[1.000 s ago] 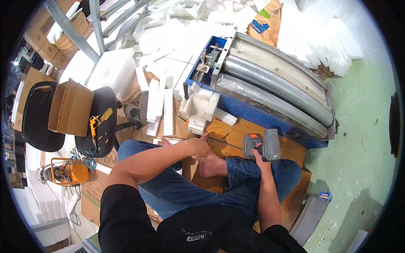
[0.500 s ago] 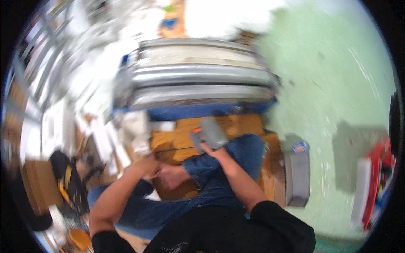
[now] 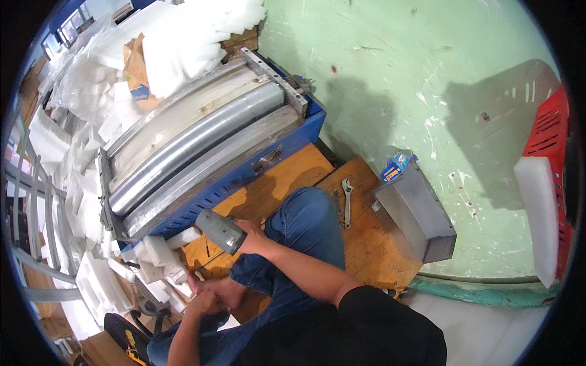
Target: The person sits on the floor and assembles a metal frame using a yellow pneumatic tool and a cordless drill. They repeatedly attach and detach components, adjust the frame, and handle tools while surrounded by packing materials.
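Note:
My right hand grips a dark grey tool with a thick, barrel-shaped body, held above the wooden board beside my bent knee. The hand's fingers are partly hidden behind the tool. My left hand is curled against my bare foot; whether anything lies inside its fingers is hidden. Past the tool stands a blue machine frame with a long shiny metal roller set between end plates. An adjustable wrench lies on the wooden board, to the right of my knee.
A grey open-topped bin stands at the board's right edge, a blue-and-white packet by its far end. White foam pieces crowd the left side near metal rails. At far right is a red slotted crate beside white foam.
My view has turned, so the roller machine now sits slanted toward the left. The tool's thick body now points up and left in my right hand. My left hand stays by the foot.

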The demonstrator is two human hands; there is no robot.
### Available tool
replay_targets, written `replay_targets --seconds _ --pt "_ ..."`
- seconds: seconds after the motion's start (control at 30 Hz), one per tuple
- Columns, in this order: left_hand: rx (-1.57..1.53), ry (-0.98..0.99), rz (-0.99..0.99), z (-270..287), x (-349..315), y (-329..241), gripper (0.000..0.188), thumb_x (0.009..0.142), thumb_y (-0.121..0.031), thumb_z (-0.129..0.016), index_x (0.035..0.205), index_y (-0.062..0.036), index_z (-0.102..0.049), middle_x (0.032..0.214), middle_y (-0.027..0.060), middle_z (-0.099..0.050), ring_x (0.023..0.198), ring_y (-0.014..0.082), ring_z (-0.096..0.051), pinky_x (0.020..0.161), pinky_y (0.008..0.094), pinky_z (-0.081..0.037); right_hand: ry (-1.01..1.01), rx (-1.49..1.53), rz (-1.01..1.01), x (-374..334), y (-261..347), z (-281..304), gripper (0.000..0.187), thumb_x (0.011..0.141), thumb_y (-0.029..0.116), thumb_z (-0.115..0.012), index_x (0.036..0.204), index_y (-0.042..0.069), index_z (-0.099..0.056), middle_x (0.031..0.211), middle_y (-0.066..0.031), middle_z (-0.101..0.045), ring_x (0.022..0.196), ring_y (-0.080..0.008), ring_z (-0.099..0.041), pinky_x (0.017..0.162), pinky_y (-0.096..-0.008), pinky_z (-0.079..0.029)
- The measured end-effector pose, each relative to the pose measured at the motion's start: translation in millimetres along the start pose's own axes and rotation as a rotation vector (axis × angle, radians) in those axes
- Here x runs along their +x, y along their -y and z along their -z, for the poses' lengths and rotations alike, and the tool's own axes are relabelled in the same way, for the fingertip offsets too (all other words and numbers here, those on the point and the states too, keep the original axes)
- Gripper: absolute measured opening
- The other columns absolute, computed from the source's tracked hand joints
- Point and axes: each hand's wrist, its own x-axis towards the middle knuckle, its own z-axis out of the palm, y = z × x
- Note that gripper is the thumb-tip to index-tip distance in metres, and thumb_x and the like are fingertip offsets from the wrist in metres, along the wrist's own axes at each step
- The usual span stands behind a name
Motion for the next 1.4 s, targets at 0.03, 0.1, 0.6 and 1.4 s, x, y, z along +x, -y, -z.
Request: replay_targets --seconds 0.03,0.1,0.6,1.4 --pt "-0.063 -0.041 -0.012 -12 0 9 0.044 0.080 -0.049 -0.077 0.098 -0.0087 -0.079 0.100 0.0129 -0.076 0.099 0.0311 -0.071 0.090 0.0440 -0.053 -0.012 0.007 -0.007 1 1 -4 0.036 0.081 0.033 -0.076 0.106 0.008 -0.069 0.101 -0.0205 -0.070 0.099 -0.0409 -0.067 0.084 -0.0465 -0.054" --pt "-0.185 -0.129 -0.056 -19 5 14 0.042 0.078 -0.047 -0.079 0.097 -0.0090 -0.079 0.101 0.0110 -0.077 0.101 0.0306 -0.071 0.092 0.0433 -0.053 -0.022 -0.043 0.051 7 -24 -18 0.040 0.082 0.037 -0.074 0.108 0.009 -0.068 0.105 -0.0200 -0.070 0.101 -0.0403 -0.066 0.086 -0.0479 -0.054" --pt "-0.093 -0.143 -0.008 -26 15 20 0.057 0.068 -0.063 -0.081 0.078 -0.0070 -0.078 0.083 0.0155 -0.075 0.081 0.0334 -0.072 0.074 0.0420 -0.055 -0.052 0.094 -0.048 -8 -36 -18 0.055 0.073 0.038 -0.081 0.116 0.009 -0.063 0.115 -0.0188 -0.065 0.107 -0.0395 -0.064 0.090 -0.0481 -0.053" --pt "-0.919 0.037 0.086 20 32 -13 0.044 0.072 -0.013 -0.078 0.115 -0.0076 -0.068 0.114 0.0073 -0.069 0.106 0.0222 -0.065 0.094 0.0354 -0.050 0.145 0.202 -0.066 -6 -45 3 0.047 0.077 0.011 -0.074 0.121 0.009 -0.058 0.110 -0.0165 -0.063 0.104 -0.0416 -0.065 0.083 -0.0488 -0.055"
